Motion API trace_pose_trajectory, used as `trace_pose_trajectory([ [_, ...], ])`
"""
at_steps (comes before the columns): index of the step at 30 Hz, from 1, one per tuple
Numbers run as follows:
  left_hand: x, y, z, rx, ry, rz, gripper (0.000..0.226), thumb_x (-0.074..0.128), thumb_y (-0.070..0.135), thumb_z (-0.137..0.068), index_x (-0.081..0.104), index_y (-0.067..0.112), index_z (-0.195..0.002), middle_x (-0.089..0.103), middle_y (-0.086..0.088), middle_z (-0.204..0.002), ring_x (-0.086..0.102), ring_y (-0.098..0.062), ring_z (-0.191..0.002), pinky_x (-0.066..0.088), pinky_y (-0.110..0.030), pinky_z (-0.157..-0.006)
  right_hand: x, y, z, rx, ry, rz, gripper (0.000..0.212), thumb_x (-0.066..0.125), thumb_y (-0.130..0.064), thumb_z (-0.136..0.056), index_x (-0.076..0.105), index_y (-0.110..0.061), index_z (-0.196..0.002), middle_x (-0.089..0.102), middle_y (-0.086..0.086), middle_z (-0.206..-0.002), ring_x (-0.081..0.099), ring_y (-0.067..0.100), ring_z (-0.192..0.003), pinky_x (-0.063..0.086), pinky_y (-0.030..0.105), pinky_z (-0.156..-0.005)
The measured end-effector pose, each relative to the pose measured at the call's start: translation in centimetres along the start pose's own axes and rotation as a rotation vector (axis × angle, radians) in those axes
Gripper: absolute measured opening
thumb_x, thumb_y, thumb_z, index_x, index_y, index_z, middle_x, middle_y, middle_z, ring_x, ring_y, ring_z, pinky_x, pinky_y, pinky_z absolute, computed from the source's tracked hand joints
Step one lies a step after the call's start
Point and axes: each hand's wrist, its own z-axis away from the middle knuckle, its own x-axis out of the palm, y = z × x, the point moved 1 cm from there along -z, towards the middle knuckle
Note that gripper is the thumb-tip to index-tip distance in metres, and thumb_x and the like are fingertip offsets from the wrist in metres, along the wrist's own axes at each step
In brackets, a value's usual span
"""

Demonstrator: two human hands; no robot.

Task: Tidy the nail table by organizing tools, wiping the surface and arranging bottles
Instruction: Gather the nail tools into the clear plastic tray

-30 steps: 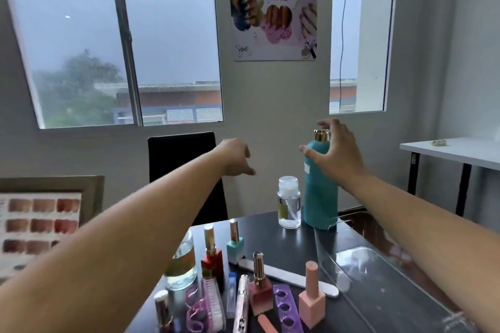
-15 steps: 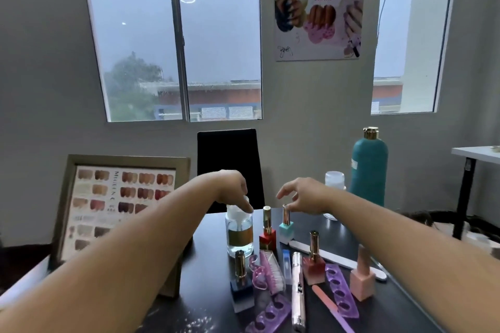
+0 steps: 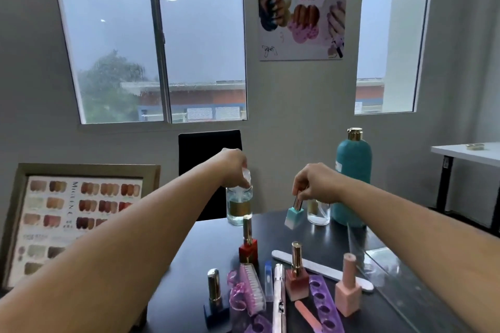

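My left hand [image 3: 234, 167] grips the clear cap of a glass pump bottle with a gold band [image 3: 239, 207] at the far middle of the black table [image 3: 189, 259]. My right hand [image 3: 315, 182] pinches the gold cap of a small teal polish bottle [image 3: 295, 215], which hangs tilted just above the table. Behind it stand a small clear bottle [image 3: 319, 212] and a tall teal bottle with a gold cap [image 3: 353, 181]. Red [image 3: 248, 247], dark pink [image 3: 296, 276], pale pink [image 3: 348, 289] and dark blue [image 3: 215, 300] polish bottles stand nearer me.
A white nail file [image 3: 324, 269], pink brush [image 3: 251, 288], purple toe separators [image 3: 323, 303], a white pen-like tool [image 3: 279, 300] and a pink file [image 3: 308, 315] lie at the front. A framed colour chart [image 3: 75, 213] leans at left. A clear panel [image 3: 392, 273] lies at right, a black chair [image 3: 209, 154] behind.
My left hand has closed round the pump bottle's cap. My right hand has taken the teal polish bottle by its cap and lifted it off the table to the right.
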Motion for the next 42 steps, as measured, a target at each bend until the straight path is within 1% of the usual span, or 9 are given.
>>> trace_pose_trajectory([
  [3, 0.7, 2.8, -2.6, 0.043, 0.026, 0.029, 0.044, 0.073, 0.028, -0.077, 0.064, 0.009, -0.117, 0.063, -0.010, -0.119, 0.055, -0.025, -0.111, 0.045, -0.030, -0.089, -1.7, 3.2, 0.8, 0.053, 0.039, -0.008, 0.014, 0.073, -0.010, -0.080, 0.075, -0.012, -0.094, 0.072, 0.003, -0.093, 0.067, 0.016, -0.088, 0.053, 0.024, -0.082],
  [9, 4.9, 7.1, -6.4, 0.088, -0.041, 0.039, 0.050, 0.073, 0.028, -0.079, 0.060, 0.011, -0.124, 0.061, -0.008, -0.125, 0.055, -0.024, -0.114, 0.043, -0.028, -0.092, -2.6, 9.0, 2.1, 0.152, 0.048, 0.015, 0.010, 0.071, -0.010, -0.082, 0.074, -0.013, -0.091, 0.071, 0.000, -0.092, 0.064, 0.014, -0.086, 0.051, 0.023, -0.079],
  [14, 7.0, 8.3, -8.1, 0.100, -0.091, -0.002, 0.053, 0.073, 0.031, -0.079, 0.059, 0.010, -0.126, 0.061, -0.006, -0.126, 0.054, -0.025, -0.116, 0.043, -0.029, -0.096, -1.7, 11.5, 2.4, 0.171, -0.006, 0.054, 0.010, 0.073, -0.011, -0.080, 0.075, -0.015, -0.088, 0.065, -0.009, -0.074, 0.061, 0.010, -0.075, 0.045, 0.018, -0.067],
  [21, 8.6, 8.2, -9.3, 0.084, -0.099, -0.026, 0.052, 0.071, 0.031, -0.080, 0.059, 0.011, -0.126, 0.061, -0.007, -0.126, 0.054, -0.024, -0.117, 0.043, -0.028, -0.095, -0.2, 12.4, 2.3, 0.171, -0.023, 0.054, 0.009, 0.073, -0.009, -0.078, 0.074, -0.016, -0.085, 0.063, -0.009, -0.072, 0.061, 0.014, -0.075, 0.050, 0.025, -0.071],
  [26, 8.1, 7.7, -9.0, 0.089, -0.128, -0.023, 0.067, 0.068, 0.040, -0.081, 0.045, 0.012, -0.137, 0.048, -0.007, -0.140, 0.045, -0.025, -0.127, 0.036, -0.029, -0.103, -0.5, 11.8, 2.6, 0.185, -0.017, 0.072, 0.015, 0.076, -0.014, -0.077, 0.073, -0.015, -0.091, 0.066, -0.003, -0.081, 0.065, 0.018, -0.082, 0.055, 0.029, -0.077],
  [32, 4.4, 5.6, -6.0, 0.080, -0.063, 0.015, 0.061, 0.070, 0.044, -0.078, 0.052, 0.016, -0.129, 0.054, -0.006, -0.133, 0.048, -0.024, -0.122, 0.038, -0.029, -0.098, -3.4, 8.2, 3.7, 0.119, 0.111, 0.062, 0.010, 0.073, -0.019, -0.080, 0.073, -0.015, -0.089, 0.059, -0.014, -0.071, 0.058, 0.004, -0.070, 0.041, 0.013, -0.060],
  [34, 3.1, 4.8, -4.2, 0.095, -0.057, 0.029, 0.055, 0.070, 0.046, -0.078, 0.057, 0.017, -0.123, 0.058, -0.005, -0.126, 0.053, -0.022, -0.115, 0.040, -0.028, -0.095, -4.1, 6.2, 4.6, 0.079, 0.064, 0.006, 0.006, 0.073, -0.021, -0.081, 0.073, -0.018, -0.086, 0.062, -0.015, -0.071, 0.060, 0.002, -0.070, 0.041, 0.012, -0.060],
  [38, 1.9, 4.2, 0.4, 0.171, -0.129, 0.184, 0.043, 0.068, 0.047, -0.078, 0.063, 0.022, -0.113, 0.066, 0.004, -0.107, 0.060, -0.010, -0.095, 0.044, -0.022, -0.083, -4.6, 2.4, 7.1, 0.033, -0.154, -0.096, 0.007, 0.074, -0.025, -0.081, 0.074, -0.020, -0.085, 0.073, -0.004, -0.081, 0.067, 0.009, -0.073, 0.055, 0.020, -0.066],
  [42, 2.7, 5.2, 4.4, 0.264, -0.277, 0.248, 0.041, 0.068, 0.049, -0.077, 0.065, 0.026, -0.111, 0.065, 0.013, -0.096, 0.061, -0.002, -0.088, 0.044, -0.018, -0.079, -3.7, 0.1, 9.6, 0.046, -0.421, -0.104, 0.016, 0.075, -0.025, -0.080, 0.073, -0.019, -0.094, 0.072, -0.003, -0.091, 0.063, 0.003, -0.070, 0.052, 0.016, -0.064],
])
